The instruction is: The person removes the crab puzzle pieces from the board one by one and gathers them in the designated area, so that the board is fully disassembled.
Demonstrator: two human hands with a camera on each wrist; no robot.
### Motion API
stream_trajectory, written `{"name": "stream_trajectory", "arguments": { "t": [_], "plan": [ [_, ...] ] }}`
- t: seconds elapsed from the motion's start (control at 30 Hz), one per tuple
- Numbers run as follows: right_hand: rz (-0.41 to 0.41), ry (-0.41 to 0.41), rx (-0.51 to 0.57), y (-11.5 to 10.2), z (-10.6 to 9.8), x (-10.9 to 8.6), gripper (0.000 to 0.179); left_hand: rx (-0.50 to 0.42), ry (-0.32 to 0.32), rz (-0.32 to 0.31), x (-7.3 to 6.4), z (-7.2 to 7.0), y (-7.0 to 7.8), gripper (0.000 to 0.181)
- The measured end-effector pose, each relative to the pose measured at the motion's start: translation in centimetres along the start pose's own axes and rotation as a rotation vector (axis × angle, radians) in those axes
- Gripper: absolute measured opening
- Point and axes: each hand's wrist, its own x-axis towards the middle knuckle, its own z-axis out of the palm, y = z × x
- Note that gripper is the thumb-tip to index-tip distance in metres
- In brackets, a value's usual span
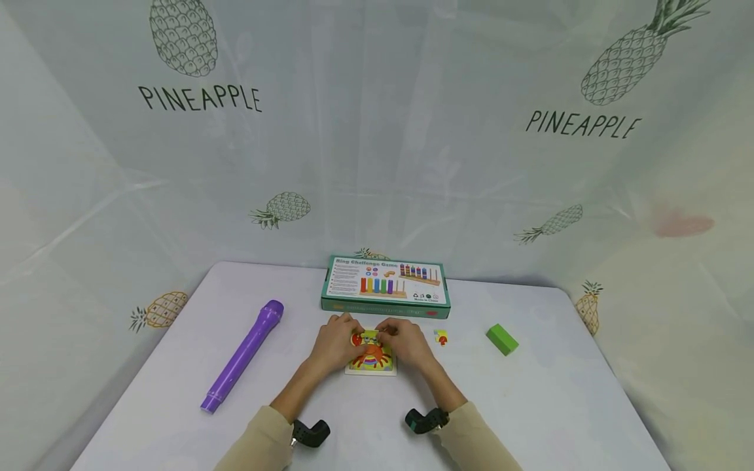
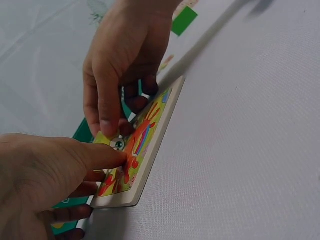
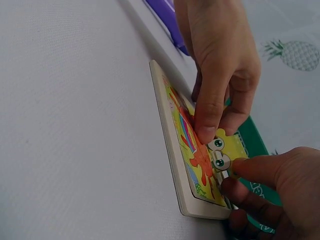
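A small wooden jigsaw puzzle (image 1: pixel 371 372) with a red crab picture lies flat on the white table between both hands. My left hand (image 1: pixel 336 343) holds its left side, the thumb resting on the crab and the other fingers at the far edge. From the right, my right hand (image 1: pixel 408 341) pinches a yellow puzzle piece (image 3: pixel 232 146) with cartoon eyes between thumb and forefinger. That piece sits tilted over the puzzle's far part, its lower edge right at the crab. Another small puzzle piece (image 1: pixel 441 337), yellow and red, lies just right of the right hand.
Behind the hands lies a green and white ring game box (image 1: pixel 385 288). A purple tube with a knobbed end (image 1: pixel 243 356) lies at the left, and a green block (image 1: pixel 502 339) at the right. A pineapple-print sheet (image 1: pixel 377 131) hangs behind the table.
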Motion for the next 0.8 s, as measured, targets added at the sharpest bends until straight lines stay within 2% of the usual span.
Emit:
{"name": "stream_trajectory", "arguments": {
  "t": [0.53, 0.8],
  "plan": [
    [0.024, 0.002, 0.008, -0.04, 0.12, -0.1, 0.01, 0.015, -0.001, -0.003, -0.09, -0.06, 0.08, 0.039],
    [-0.014, 0.006, 0.019, 0.17, -0.47, -0.38, 0.016, 0.004, 0.01, 0.007, -0.16, -0.12, 0.11, 0.038]
  ]
}}
